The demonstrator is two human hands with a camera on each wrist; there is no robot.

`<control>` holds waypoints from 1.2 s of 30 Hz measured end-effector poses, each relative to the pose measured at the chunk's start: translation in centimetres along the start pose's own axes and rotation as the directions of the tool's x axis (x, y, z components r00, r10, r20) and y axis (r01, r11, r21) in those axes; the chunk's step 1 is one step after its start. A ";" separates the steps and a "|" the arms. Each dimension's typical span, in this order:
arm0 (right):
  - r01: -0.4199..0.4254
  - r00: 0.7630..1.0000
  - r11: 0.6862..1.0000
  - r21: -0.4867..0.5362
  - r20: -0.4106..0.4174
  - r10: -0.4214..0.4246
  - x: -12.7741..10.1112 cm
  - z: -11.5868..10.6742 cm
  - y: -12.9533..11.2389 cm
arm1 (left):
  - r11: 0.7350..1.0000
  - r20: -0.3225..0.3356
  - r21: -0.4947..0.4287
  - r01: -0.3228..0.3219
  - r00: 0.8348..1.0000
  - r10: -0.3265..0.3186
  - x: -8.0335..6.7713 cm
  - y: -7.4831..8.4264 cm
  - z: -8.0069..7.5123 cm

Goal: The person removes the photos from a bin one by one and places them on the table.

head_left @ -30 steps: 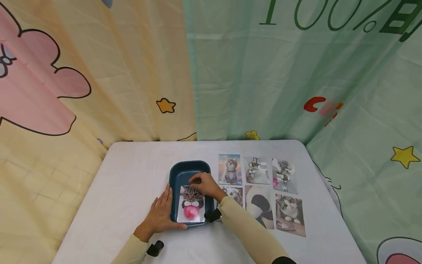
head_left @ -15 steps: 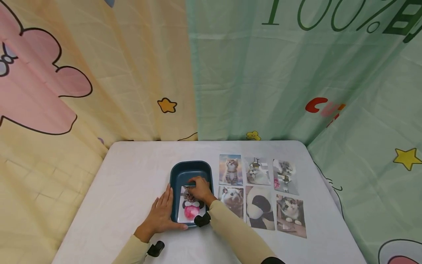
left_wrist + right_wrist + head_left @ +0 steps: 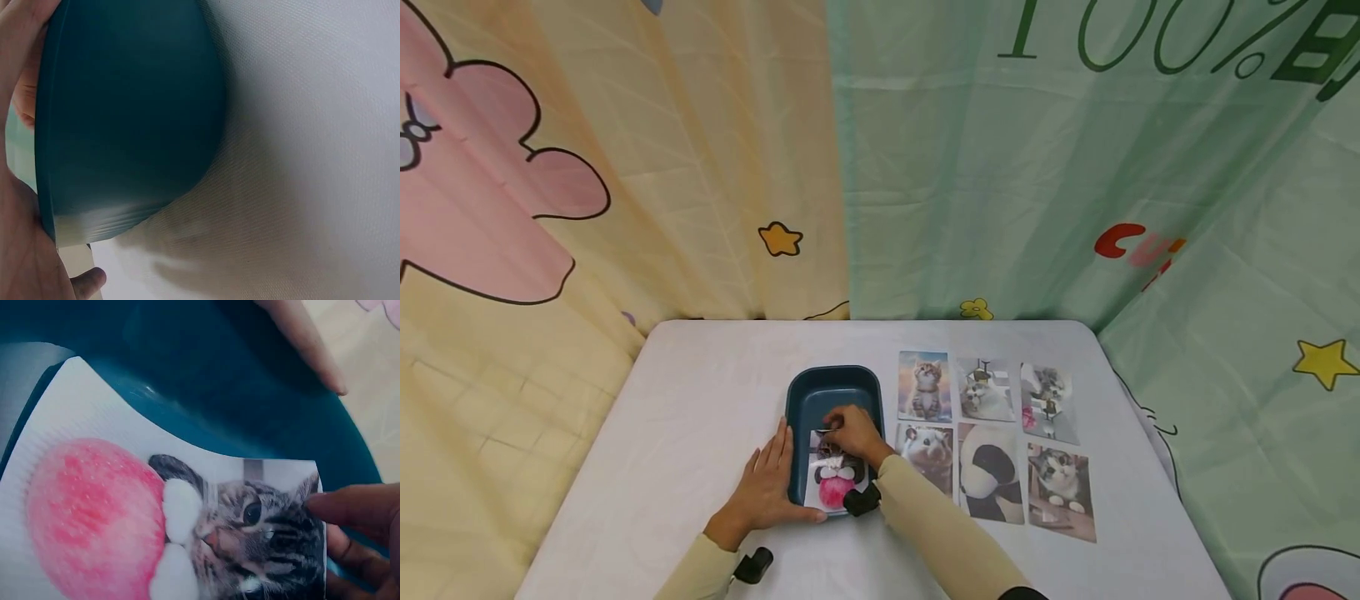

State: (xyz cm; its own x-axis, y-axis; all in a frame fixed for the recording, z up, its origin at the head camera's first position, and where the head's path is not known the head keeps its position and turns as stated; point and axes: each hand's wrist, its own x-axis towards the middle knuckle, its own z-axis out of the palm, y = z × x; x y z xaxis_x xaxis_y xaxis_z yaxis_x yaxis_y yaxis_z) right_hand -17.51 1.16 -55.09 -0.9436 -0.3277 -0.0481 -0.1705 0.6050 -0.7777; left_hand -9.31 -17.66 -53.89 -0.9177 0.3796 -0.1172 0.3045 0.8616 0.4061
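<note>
A dark teal tray [image 3: 832,388] sits on the white table [image 3: 700,400]. In its near half lies a photo of a cat with a pink ball [image 3: 836,480]. My right hand [image 3: 850,428] pinches the photo's far edge, which is raised off the tray floor. The right wrist view shows the photo [image 3: 156,512] close up, with one of my fingertips [image 3: 350,506] on its corner and the tray [image 3: 206,387] behind it. My left hand [image 3: 766,487] lies with straight fingers against the tray's left side, its thumb along the near rim. In the left wrist view the tray's outer wall [image 3: 125,125] fills the frame.
Several animal photos [image 3: 992,442] lie in two rows on the table right of the tray. Printed curtains hang close behind and at both sides: yellow [image 3: 625,167] on the left, green [image 3: 1075,167] on the right. Bare cloth [image 3: 312,156] lies left of the tray.
My right hand has drawn back towards me from the tray's middle onto the photo's far edge, and that edge now stands lifted. The left hand and tray have stayed put.
</note>
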 end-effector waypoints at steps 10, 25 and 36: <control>0.169 0.946 0.980 -0.103 0.295 -0.132 -0.1 -3.6 -1.0 | 1.000 -0.008 -0.011 0.004 1.000 -0.004 0.0 0.1 0.2; 0.185 0.961 0.983 0.011 0.206 -0.184 -1.0 -4.6 -0.8 | 1.000 0.017 -0.006 0.026 1.000 -0.026 0.1 0.3 -0.1; 0.155 0.970 0.978 0.140 0.168 -0.178 -1.8 -4.7 0.4 | 1.000 -0.009 -0.010 0.014 1.000 -0.014 0.0 0.1 0.1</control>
State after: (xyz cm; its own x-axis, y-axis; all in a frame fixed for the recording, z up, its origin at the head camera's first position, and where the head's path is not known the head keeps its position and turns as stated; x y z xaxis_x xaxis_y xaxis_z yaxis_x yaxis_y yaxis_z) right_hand -17.17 5.42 -52.36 -0.8367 -0.5475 -0.0134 -0.2737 0.4393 -0.8557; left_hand -9.20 -17.53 -53.94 -0.9242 0.3641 -0.1148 0.2890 0.8637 0.4130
